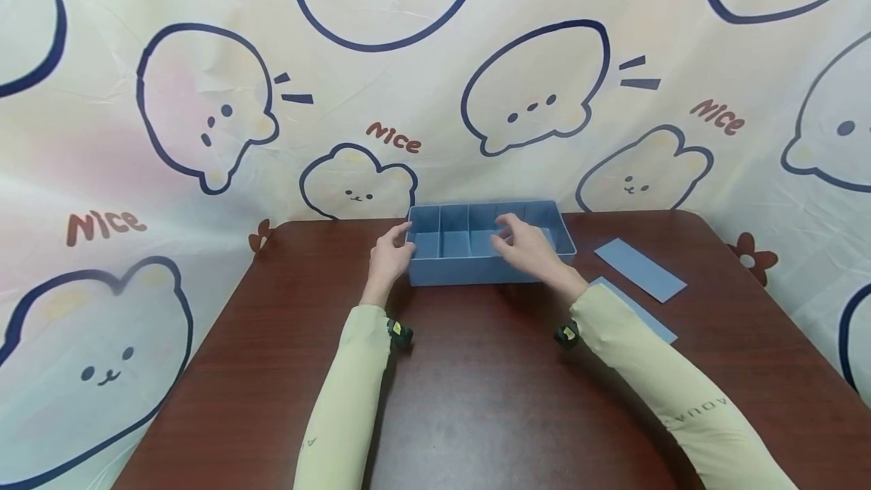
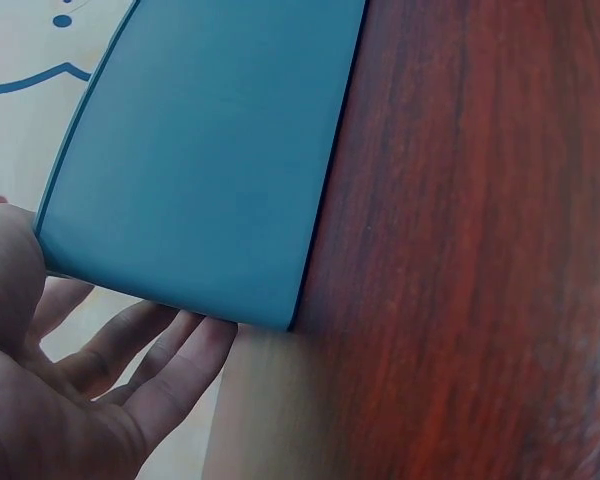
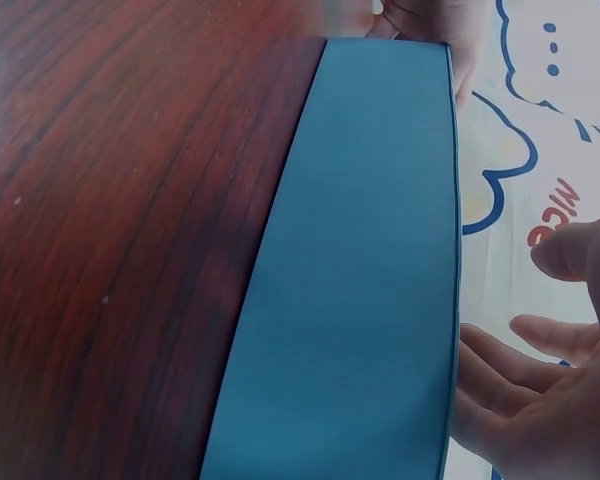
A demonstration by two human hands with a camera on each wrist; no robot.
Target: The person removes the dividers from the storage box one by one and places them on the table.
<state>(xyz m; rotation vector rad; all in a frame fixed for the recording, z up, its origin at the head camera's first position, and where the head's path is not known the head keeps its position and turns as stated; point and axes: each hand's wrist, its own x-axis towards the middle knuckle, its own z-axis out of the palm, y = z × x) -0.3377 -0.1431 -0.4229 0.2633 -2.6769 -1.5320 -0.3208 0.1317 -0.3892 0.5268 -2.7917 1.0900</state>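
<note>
A blue open-topped box with divided compartments stands near the back edge of the table. My left hand is at its left end. In the left wrist view the fingers of that hand reach along the box's end wall, fairly straight, and the thumb is by the top rim. My right hand hovers over the right half of the box, fingers loosely bent and a gap between thumb and fingers. Nothing shows in it. It hides part of the compartments behind it. The box's front wall fills the right wrist view.
Two flat blue strips lie on the table right of the box: one strip in full view, the other strip partly behind my right forearm. The brown table meets a printed curtain at the back.
</note>
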